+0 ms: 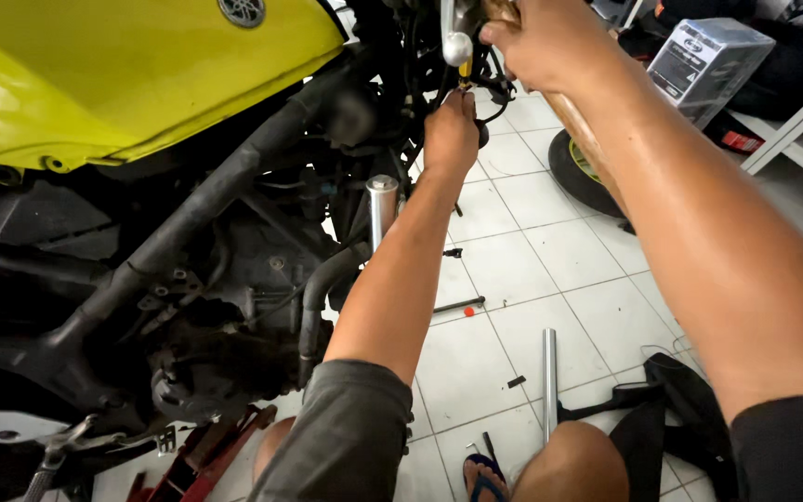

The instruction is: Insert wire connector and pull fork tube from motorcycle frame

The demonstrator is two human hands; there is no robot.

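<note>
Two hands | left hand (451, 130) pinching thin yellow-tipped tool (465, 70) | right hand (536, 42) perhaps gripping wooden handle (576, 121)

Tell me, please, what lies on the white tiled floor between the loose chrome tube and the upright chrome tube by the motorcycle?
In the head view, a black rod with a red tip lies there.

A boxy package wrapped in clear glossy plastic (710, 63) stands at the upper right, tilted, on a white shelf frame (796, 125). Its near face carries a dark grey label with pale print, too small to make out. Just below it, under the shelf edge, lies a small red label strip (742, 141). A round silver emblem (242, 10) sits on the yellow glossy motorcycle tank (132, 70) at the top edge.
</note>
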